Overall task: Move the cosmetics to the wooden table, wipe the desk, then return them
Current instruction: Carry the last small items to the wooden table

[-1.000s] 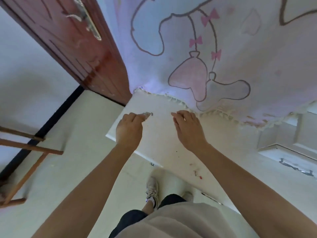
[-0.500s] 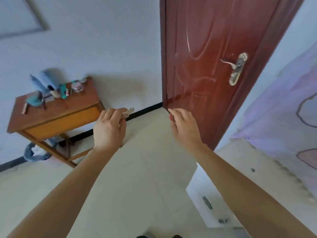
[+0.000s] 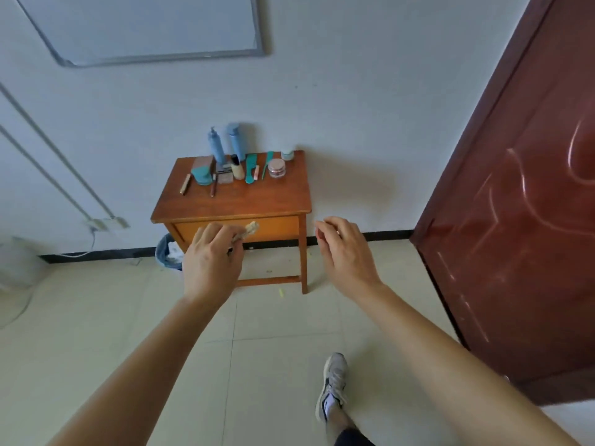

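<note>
A: Where are the cosmetics [image 3: 238, 165]?

B: All on the wooden tabletop [image 3: 238, 201] against the wall, crowded along its far edge; 2 tall blue bottles [image 3: 216, 146] at the back, a pink jar [image 3: 277, 168] towards the right, a teal comb [image 3: 251, 169] beside it, thin pencils [image 3: 185, 184] lying flat on the left.

A: And the hands?

B: The left grip [image 3: 212, 255] pinches a small crumpled wipe [image 3: 249, 228] between thumb and fingers; the right grip [image 3: 344, 249] holds nothing, its fingers loosely curled; both hang in the air short of the table.

A: How will the things handle?

B: The bottles look stiff and light but tippy, so I would take each round the middle of its body; the jar looks smooth and perhaps breakable, best clasped round its sides; the pencils may roll, so pinch them mid-length; the wipe should go first, perhaps into the bin [image 3: 167, 252] under the table.

A: What has changed?

B: 1 second ago both hands were at the white desk's edge; half a second ago the table sat far left and the door [image 3: 515, 220] filled the middle; now the table is dead ahead, the wipe kept in the left grip throughout.
</note>
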### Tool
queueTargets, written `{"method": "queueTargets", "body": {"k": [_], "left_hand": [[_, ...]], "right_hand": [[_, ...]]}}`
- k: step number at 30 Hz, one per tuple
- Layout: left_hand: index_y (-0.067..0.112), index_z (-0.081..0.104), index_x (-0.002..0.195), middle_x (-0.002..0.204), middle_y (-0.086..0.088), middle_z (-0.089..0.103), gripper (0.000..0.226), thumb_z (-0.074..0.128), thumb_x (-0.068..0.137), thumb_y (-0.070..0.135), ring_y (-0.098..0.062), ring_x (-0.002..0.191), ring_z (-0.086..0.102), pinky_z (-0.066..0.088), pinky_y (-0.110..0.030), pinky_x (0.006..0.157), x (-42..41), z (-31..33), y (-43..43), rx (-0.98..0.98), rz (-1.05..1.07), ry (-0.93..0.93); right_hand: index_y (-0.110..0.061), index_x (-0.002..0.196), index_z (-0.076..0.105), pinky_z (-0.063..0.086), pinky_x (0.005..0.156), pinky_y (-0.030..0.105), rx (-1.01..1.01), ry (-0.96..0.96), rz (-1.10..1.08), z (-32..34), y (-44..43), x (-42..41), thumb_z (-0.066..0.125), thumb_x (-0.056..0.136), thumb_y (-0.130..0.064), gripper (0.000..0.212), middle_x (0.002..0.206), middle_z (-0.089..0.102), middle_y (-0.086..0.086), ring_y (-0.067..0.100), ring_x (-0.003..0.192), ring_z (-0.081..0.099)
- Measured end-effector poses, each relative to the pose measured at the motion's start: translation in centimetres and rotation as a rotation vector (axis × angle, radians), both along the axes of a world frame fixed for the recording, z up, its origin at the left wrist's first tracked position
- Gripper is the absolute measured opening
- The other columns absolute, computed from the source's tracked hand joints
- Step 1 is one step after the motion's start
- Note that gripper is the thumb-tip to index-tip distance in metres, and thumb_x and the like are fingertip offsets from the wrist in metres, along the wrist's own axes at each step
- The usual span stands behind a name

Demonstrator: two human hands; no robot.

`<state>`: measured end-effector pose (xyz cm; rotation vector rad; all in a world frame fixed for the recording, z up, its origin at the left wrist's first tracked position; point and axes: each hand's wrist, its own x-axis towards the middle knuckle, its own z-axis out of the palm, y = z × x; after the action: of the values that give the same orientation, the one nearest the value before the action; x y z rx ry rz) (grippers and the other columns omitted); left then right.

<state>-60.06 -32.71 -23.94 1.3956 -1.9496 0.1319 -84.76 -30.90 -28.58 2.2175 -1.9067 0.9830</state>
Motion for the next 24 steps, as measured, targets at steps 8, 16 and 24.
{"method": "queueTargets", "body": {"k": [8, 16, 24], "left_hand": [[0.014, 0.071, 0.097, 0.092, -0.003, 0.067, 0.018, 0.071, 0.082, 0.004, -0.023, 0.082, 0.059, 0.045, -0.03, 0.054, -0.6, -1.4, -17.1, 0.028, 0.041, -0.078], [0.014, 0.068, 0.106, 0.094, -0.001, 0.068, 0.022, 0.073, 0.084, 0.014, -0.019, 0.085, 0.06, 0.052, -0.034, 0.055, -0.8, -2.8, -30.8, 0.176, 0.128, -0.108], [0.019, 0.069, 0.092, 0.088, 0.004, 0.066, 0.015, 0.076, 0.08, 0.014, -0.015, 0.079, 0.057, 0.047, -0.025, 0.052, 2.8, -8.9, -40.7, 0.373, 0.061, -0.17]], "right_hand": [[-0.015, 0.135, 0.054, 0.049, 0.096, 0.036, 0.041, -0.088, 0.072, -2.5, -19.3, 1.0, 0.049, 0.101, -0.022, 0.034, 0.13, 0.052, 0.004, 0.021, 0.116, 0.051], [-0.019, 0.139, 0.051, 0.05, 0.097, 0.034, 0.178, -0.098, 0.087, -3.0, -34.7, 0.8, 0.051, 0.101, -0.025, 0.039, 0.135, 0.052, 0.002, 0.019, 0.121, 0.049], [-0.021, 0.141, 0.048, 0.051, 0.097, 0.033, 0.326, -0.048, 0.115, -7.0, -42.5, 3.5, 0.051, 0.1, -0.027, 0.041, 0.135, 0.053, 0.0, 0.016, 0.121, 0.049]]}}
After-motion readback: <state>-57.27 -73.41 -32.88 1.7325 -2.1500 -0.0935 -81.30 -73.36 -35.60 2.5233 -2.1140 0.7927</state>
